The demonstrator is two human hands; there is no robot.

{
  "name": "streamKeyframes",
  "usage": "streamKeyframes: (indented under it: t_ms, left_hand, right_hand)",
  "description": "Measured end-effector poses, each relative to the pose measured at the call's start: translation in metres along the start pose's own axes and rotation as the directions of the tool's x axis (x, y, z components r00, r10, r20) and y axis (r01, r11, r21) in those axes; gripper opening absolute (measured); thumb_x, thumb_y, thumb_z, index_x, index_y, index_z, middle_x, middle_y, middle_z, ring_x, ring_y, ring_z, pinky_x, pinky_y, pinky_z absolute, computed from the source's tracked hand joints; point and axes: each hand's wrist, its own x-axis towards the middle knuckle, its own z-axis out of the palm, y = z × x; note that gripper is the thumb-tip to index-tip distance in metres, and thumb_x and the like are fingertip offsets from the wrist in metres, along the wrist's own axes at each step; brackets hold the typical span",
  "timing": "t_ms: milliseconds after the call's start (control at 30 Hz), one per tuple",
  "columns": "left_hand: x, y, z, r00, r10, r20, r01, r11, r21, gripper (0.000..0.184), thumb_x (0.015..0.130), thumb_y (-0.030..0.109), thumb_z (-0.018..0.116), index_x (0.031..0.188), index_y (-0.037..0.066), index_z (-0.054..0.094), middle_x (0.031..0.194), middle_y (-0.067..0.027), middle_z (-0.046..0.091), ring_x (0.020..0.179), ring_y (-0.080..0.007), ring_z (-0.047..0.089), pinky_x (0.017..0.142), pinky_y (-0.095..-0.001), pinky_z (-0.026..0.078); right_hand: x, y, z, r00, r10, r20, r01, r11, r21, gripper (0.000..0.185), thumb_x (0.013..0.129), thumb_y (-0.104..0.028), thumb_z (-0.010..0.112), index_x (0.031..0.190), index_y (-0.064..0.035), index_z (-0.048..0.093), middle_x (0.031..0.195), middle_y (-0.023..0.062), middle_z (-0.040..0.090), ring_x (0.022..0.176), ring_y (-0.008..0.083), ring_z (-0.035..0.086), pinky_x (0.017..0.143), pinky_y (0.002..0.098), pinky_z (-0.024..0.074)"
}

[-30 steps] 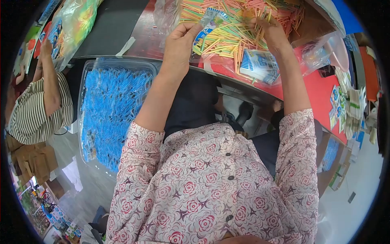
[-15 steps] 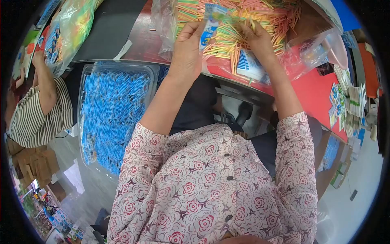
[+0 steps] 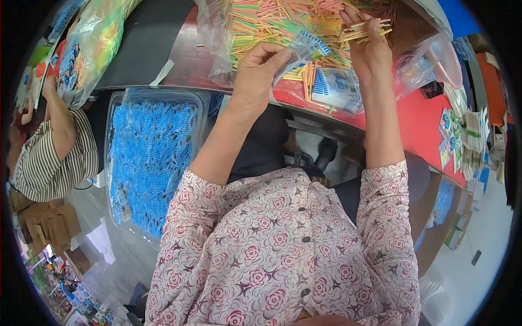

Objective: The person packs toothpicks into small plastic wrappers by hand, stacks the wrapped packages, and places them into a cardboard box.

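Observation:
My left hand (image 3: 256, 79) pinches a small clear plastic packet (image 3: 311, 48) with blue-and-white print, tilted up to the right. Several thin pastel sticks (image 3: 367, 31) lie across the fingers of my right hand (image 3: 372, 54), which is palm up and curled round them. Below and between both hands is a large heap of thin sticks (image 3: 266, 24) in yellow, pink, green and orange. More blue-and-white packets (image 3: 337, 87) lie on the table edge, close to my right wrist.
A clear plastic bin (image 3: 110, 179) full of blue striped packets stands left of my lap. A crumpled clear bag (image 3: 215, 38) edges the heap. Printed cards (image 3: 450, 138) and paper stacks (image 3: 476, 141) sit at right. Another person in a striped shirt (image 3: 60, 152) works at far left.
My right hand has moved right and away from the packet, turning palm up with several sticks showing in it. The packet in my left hand has tipped from upright towards the right.

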Motion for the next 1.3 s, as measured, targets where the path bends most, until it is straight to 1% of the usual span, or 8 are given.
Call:
streamKeyframes:
  t_ms: [67, 200, 333, 400, 433, 567, 1000, 1300]
  left_hand:
    - [0.0, 0.0, 0.0, 1.0, 0.003, 0.001, -0.003, 1.0, 0.012, 0.007, 0.083, 0.002, 0.063, 0.09, 0.002, 0.06, 0.086, -0.0034, 0.064, 0.079, -0.0102, 0.06, 0.075, -0.0221, 0.048]
    - [-0.002, -0.004, -0.002, 1.0, 0.016, 0.024, -0.017, 1.0, 0.017, 0.008, 0.083, 0.002, 0.064, 0.09, 0.003, 0.061, 0.085, -0.0027, 0.063, 0.08, -0.0094, 0.059, 0.076, -0.0224, 0.047]
    - [-0.004, -0.008, -0.004, 1.0, 0.02, 0.021, -0.02, 1.0, 0.009, 0.009, 0.083, 0.002, 0.064, 0.091, 0.003, 0.061, 0.086, -0.002, 0.063, 0.08, -0.0084, 0.058, 0.076, -0.0226, 0.047]
    - [-0.004, -0.009, -0.004, 1.0, 0.012, 0.011, -0.013, 1.0, 0.002, 0.01, 0.082, 0.002, 0.065, 0.091, 0.003, 0.061, 0.086, -0.0017, 0.063, 0.079, -0.0081, 0.057, 0.076, -0.0224, 0.047]
    - [-0.005, -0.009, -0.004, 1.0, 0.009, 0.006, -0.009, 1.0, -0.002, 0.01, 0.082, 0.002, 0.065, 0.091, 0.003, 0.061, 0.087, -0.0015, 0.062, 0.079, -0.0079, 0.057, 0.076, -0.0223, 0.047]
    - [-0.005, -0.009, -0.002, 1.0, 0.011, 0.011, -0.011, 1.0, -0.019, 0.011, 0.082, 0.002, 0.065, 0.091, 0.004, 0.061, 0.087, -0.0015, 0.062, 0.079, -0.0081, 0.057, 0.076, -0.0222, 0.047]
    - [-0.007, -0.012, 0.001, 0.999, -0.024, 0.038, 0.022, 0.998, 0.054, 0.011, 0.082, 0.001, 0.065, 0.092, 0.004, 0.061, 0.088, -0.0019, 0.062, 0.08, -0.0088, 0.057, 0.077, -0.0226, 0.046]
    - [-0.008, -0.01, 0.003, 0.988, -0.141, 0.068, 0.144, 0.988, -0.05, 0.009, 0.084, 0.004, 0.062, 0.093, 0.004, 0.061, 0.089, -0.0022, 0.062, 0.083, -0.0099, 0.057, 0.078, -0.0235, 0.046]
  right_hand:
    - [0.0, 0.0, 0.001, 0.999, 0.027, -0.026, -0.026, 0.998, 0.053, 0.031, 0.094, -0.032, 0.046, 0.1, -0.0018, 0.049, 0.114, 0.0178, 0.055, 0.109, 0.0309, 0.052, 0.1, 0.0421, 0.0386]
    - [0.0, 0.004, -0.002, 0.918, -0.009, 0.398, -0.189, 0.87, 0.456, 0.028, 0.095, -0.03, 0.045, 0.101, -0.0029, 0.046, 0.101, 0.0154, 0.06, 0.106, 0.0308, 0.056, 0.096, 0.0413, 0.0416]
    - [-0.019, 0.014, 0.053, 0.758, -0.341, 0.556, -0.362, 0.489, 0.794, 0.023, 0.096, -0.031, 0.046, 0.101, -0.01, 0.052, 0.099, 0.0097, 0.059, 0.085, 0.0202, 0.058, 0.083, 0.0345, 0.0464]
    - [-0.048, -0.006, 0.076, 0.928, -0.25, 0.277, 0.151, 0.931, 0.332, 0.021, 0.097, -0.029, 0.044, 0.097, -0.009, 0.05, 0.099, 0.0103, 0.059, 0.083, 0.02, 0.059, 0.08, 0.0346, 0.0479]
    - [-0.054, -0.012, 0.081, 0.948, -0.297, 0.11, 0.305, 0.951, -0.059, 0.021, 0.097, -0.028, 0.043, 0.095, -0.0085, 0.049, 0.099, 0.0106, 0.06, 0.083, 0.0199, 0.06, 0.078, 0.0347, 0.0487]
    - [-0.054, -0.003, 0.074, 0.907, -0.329, 0.264, 0.37, 0.92, -0.126, 0.024, 0.096, -0.029, 0.045, 0.099, -0.0049, 0.046, 0.091, 0.012, 0.061, 0.1, 0.0292, 0.059, 0.092, 0.0398, 0.0438]
    - [-0.058, -0.004, 0.056, 0.93, -0.238, 0.281, 0.266, 0.962, -0.065, 0.023, 0.097, -0.03, 0.044, 0.101, -0.007, 0.047, 0.088, 0.009, 0.06, 0.094, 0.0278, 0.062, 0.087, 0.0387, 0.0464]
    - [-0.067, -0.005, 0.053, 0.855, -0.293, 0.428, 0.426, 0.867, -0.258, 0.025, 0.098, -0.03, 0.039, 0.103, -0.0068, 0.047, 0.088, 0.009, 0.059, 0.092, 0.0283, 0.062, 0.086, 0.0397, 0.0467]
